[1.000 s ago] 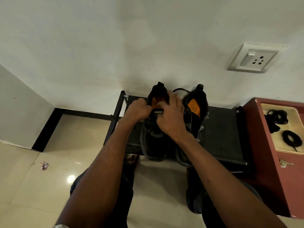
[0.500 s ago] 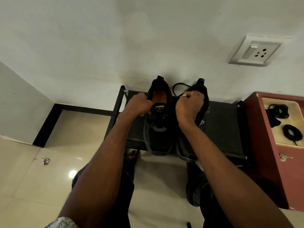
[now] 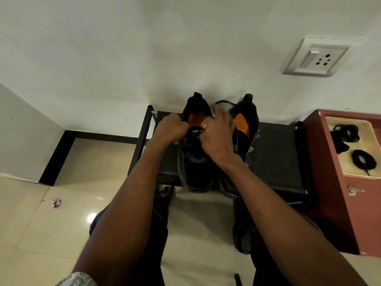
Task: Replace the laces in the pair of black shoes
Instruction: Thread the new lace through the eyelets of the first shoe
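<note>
Two black shoes with orange insoles stand side by side on a low black rack [image 3: 276,162], heels towards the wall. Over the left shoe [image 3: 195,174] my left hand [image 3: 170,130] is closed on a strand of the black lace [image 3: 195,132] at the shoe's opening. My right hand [image 3: 216,139] pinches the same lace from the right, and a loop of it rises behind the fingers. The right shoe [image 3: 245,124] stands untouched beside my right wrist. Spare black laces [image 3: 361,159] lie coiled in a cream tray [image 3: 350,174] at the right.
The tray rests on a red cabinet [image 3: 334,203] with keys [image 3: 353,190] in its door. A wall socket [image 3: 315,57] is up on the right. A small wrapper [image 3: 56,202] lies on the tiled floor at the left. My knees are below the rack.
My right hand went up and right towards the right shoe's heel with the lace, then came back over the left shoe's tongue. My left hand stayed at the left shoe.
</note>
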`<action>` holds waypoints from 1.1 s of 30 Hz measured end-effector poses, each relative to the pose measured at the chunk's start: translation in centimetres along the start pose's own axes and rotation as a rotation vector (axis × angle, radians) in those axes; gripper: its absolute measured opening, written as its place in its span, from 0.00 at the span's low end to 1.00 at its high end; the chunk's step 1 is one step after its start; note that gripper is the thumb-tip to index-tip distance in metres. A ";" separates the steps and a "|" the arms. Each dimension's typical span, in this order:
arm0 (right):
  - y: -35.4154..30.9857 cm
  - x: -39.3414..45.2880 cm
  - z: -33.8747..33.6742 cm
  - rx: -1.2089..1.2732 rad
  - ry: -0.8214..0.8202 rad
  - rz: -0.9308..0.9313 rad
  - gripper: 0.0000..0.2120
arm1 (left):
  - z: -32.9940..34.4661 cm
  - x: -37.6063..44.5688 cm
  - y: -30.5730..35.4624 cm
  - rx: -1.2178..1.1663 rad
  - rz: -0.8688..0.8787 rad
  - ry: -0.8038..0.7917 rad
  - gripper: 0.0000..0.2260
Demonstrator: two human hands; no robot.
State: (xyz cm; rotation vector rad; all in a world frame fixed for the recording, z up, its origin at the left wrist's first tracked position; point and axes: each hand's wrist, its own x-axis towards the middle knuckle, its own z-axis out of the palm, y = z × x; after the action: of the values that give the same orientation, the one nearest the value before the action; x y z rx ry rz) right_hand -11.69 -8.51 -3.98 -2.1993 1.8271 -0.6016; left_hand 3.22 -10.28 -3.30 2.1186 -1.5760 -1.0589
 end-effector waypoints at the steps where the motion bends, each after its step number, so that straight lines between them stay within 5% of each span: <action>1: 0.5 0.6 -0.8 0.100 0.122 0.143 0.09 | 0.0 0.0 0.0 -0.006 -0.004 -0.005 0.11; 4: 2.4 2.4 -2.9 0.438 0.418 0.516 0.09 | 0.1 0.2 -0.1 -0.016 0.003 -0.049 0.11; 6: 3.2 2.7 -3.3 0.429 0.453 0.560 0.10 | 0.1 0.1 -0.1 -0.039 0.002 -0.054 0.11; 9: 2.3 1.9 -2.4 0.220 0.348 0.342 0.15 | 0.2 0.0 -0.1 -0.051 0.007 -0.045 0.11; 13: 0.2 0.3 -0.4 -0.020 -0.123 -0.123 0.19 | 0.1 -0.3 0.4 -0.019 0.010 -0.017 0.10; 15: -0.3 -0.6 0.4 -0.115 -0.265 -0.215 0.18 | 0.0 -0.5 0.6 0.002 0.003 0.013 0.10; 19: -0.3 -1.0 0.9 -0.156 -0.276 -0.227 0.14 | 0.1 -0.6 0.8 0.012 -0.001 0.022 0.09; 21: -0.1 -0.4 0.5 -0.067 -0.189 -0.147 0.12 | 0.0 -0.7 0.7 0.013 -0.003 0.026 0.08; 26: 1.7 1.4 -2.1 0.320 0.422 0.275 0.11 | -0.1 -0.7 0.6 -0.014 0.000 -0.030 0.10; 28: 2.3 1.6 -2.5 0.214 0.514 0.344 0.14 | -0.1 -0.6 0.4 -0.017 -0.003 -0.028 0.09; 33: 0.9 0.4 -1.3 0.206 0.074 0.205 0.23 | 0.4 -0.8 0.7 0.074 0.022 0.030 0.12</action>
State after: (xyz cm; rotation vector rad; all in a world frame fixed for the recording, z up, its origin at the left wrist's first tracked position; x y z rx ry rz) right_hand -12.97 -8.91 -3.10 -1.8549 1.9008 -0.7966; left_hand 2.33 -9.69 -2.88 2.1492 -1.6442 -0.9723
